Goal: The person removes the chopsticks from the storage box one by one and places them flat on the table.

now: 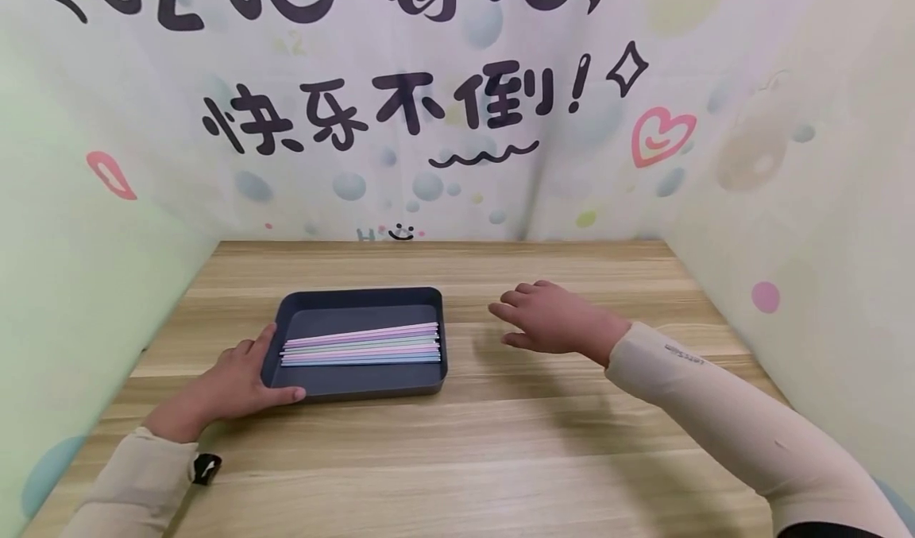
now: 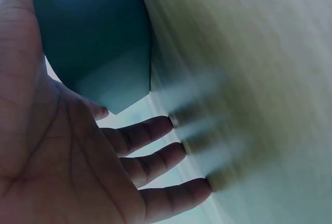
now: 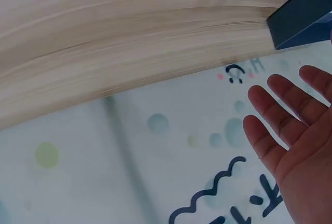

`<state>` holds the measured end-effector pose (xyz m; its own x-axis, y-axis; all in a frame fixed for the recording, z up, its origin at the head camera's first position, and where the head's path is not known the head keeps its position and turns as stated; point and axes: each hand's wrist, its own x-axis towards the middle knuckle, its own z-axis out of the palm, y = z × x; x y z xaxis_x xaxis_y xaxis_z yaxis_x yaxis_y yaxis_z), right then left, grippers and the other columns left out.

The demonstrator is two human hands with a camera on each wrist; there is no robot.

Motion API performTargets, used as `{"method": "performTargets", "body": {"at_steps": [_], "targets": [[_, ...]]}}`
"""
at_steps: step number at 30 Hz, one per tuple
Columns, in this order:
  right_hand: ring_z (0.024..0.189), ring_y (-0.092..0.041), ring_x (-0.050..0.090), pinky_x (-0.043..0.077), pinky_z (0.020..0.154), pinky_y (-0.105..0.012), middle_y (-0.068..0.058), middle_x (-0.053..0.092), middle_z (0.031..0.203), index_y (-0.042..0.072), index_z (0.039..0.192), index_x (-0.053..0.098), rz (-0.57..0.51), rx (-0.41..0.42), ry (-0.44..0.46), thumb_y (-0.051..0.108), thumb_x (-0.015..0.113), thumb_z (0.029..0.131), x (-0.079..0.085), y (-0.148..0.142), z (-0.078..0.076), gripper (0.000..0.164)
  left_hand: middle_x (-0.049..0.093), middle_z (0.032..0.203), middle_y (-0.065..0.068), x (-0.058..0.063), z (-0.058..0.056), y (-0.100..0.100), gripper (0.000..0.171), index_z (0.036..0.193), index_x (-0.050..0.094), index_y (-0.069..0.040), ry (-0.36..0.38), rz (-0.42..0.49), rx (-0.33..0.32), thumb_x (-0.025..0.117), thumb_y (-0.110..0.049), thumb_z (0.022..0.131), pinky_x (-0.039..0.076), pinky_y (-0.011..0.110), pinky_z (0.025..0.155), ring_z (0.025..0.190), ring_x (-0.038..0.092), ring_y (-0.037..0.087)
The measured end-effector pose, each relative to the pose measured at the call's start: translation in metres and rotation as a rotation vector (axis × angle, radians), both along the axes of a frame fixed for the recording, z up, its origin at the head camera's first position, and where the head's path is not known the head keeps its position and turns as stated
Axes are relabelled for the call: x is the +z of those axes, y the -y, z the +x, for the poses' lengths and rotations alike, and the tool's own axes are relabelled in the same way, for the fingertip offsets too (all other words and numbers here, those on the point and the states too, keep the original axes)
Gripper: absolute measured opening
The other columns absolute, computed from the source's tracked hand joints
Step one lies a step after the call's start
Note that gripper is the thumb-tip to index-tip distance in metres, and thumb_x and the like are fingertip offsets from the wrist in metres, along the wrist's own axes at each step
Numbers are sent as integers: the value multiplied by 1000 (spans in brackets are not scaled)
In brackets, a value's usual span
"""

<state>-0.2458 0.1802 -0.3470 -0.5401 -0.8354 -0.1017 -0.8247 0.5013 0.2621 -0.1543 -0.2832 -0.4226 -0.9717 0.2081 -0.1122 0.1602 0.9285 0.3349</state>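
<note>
A shallow dark blue-grey tray (image 1: 357, 387) lies on the wooden table, left of its middle. Inside it lies a bundle of long thin pastel sticks (image 1: 360, 347) in pink, purple, green and blue, side by side lengthwise. My left hand (image 1: 232, 383) is at the tray's left end, thumb by the near corner and index finger along the end wall. In the left wrist view its other fingers (image 2: 150, 133) stretch out straight near the tabletop, beside the tray's outer wall. Holding nothing, my right hand (image 1: 550, 317) hovers over the table to the right of the tray, fingers loosely extended.
The wooden table (image 1: 457, 474) has pale walls on the left and right. Behind it hangs a white cloth (image 1: 400, 164) printed with dark lettering, bubbles and a heart. A small black band (image 1: 206, 469) shows at the left sleeve.
</note>
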Motion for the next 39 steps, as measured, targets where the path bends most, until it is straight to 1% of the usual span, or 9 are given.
{"method": "performTargets", "body": {"at_steps": [4, 8, 11, 15, 22, 28, 32, 36, 39], "targets": [[109, -25, 61, 48, 94, -43, -5, 65, 122, 11, 136, 60, -77, 72, 55, 41, 62, 98, 2, 18, -4, 49, 34, 132, 49, -1, 0, 0, 124, 150, 11, 14, 8, -5, 3, 73, -64, 78, 38, 69, 91, 118, 37, 67], [111, -20, 61, 47, 96, -39, -2, 65, 124, 12, 135, 61, -190, 124, 177, 37, 66, 96, 3, 32, -9, 47, 34, 132, 49, -1, -1, 0, 124, 150, 10, 14, 14, -6, 10, 73, -65, 78, 39, 69, 91, 119, 37, 67], [115, -19, 60, 46, 98, -38, -2, 64, 126, 11, 134, 62, -245, 136, 258, 34, 69, 95, 1, 40, -13, 46, 34, 132, 49, 0, -1, -1, 125, 151, 10, 13, 19, -4, 14, 73, -65, 77, 39, 69, 90, 118, 37, 67], [116, -18, 60, 45, 99, -37, -1, 64, 127, 10, 133, 63, -297, 123, 336, 29, 72, 93, -3, 47, -19, 45, 33, 133, 48, 0, -1, -1, 125, 151, 9, 13, 26, -7, 17, 73, -66, 77, 39, 69, 90, 119, 36, 67], [103, -21, 64, 49, 90, -35, -4, 69, 119, 9, 126, 68, -390, 64, 424, 22, 75, 91, -9, 61, -30, 38, 32, 133, 48, -1, -2, 0, 127, 151, 8, 13, 36, -7, 26, 73, -67, 77, 39, 70, 89, 119, 35, 66], [103, -22, 65, 49, 90, -35, -5, 70, 116, 8, 120, 71, -443, 37, 499, 20, 76, 90, -10, 76, -36, 33, 32, 133, 49, -1, -3, 1, 127, 151, 8, 13, 39, -4, 26, 73, -66, 77, 39, 70, 89, 118, 35, 66], [100, -17, 64, 50, 89, -35, -8, 71, 114, 5, 121, 70, -461, 40, 553, 22, 75, 91, -11, 87, -40, 35, 32, 133, 49, -1, -2, 1, 126, 151, 8, 14, 37, -1, 22, 73, -65, 78, 38, 70, 90, 119, 35, 66], [93, -9, 62, 50, 85, -30, -6, 71, 111, 6, 122, 70, -479, 24, 596, 24, 74, 91, -10, 98, -41, 36, 32, 134, 48, 0, -1, 1, 126, 151, 7, 13, 40, 0, 20, 72, -66, 78, 38, 70, 90, 119, 34, 66], [90, -7, 61, 49, 83, -26, -4, 71, 109, 7, 122, 70, -493, 7, 619, 25, 74, 92, -10, 105, -44, 35, 31, 134, 48, 0, -1, 0, 126, 151, 7, 13, 42, 1, 19, 72, -67, 78, 38, 70, 90, 119, 34, 65]]}}
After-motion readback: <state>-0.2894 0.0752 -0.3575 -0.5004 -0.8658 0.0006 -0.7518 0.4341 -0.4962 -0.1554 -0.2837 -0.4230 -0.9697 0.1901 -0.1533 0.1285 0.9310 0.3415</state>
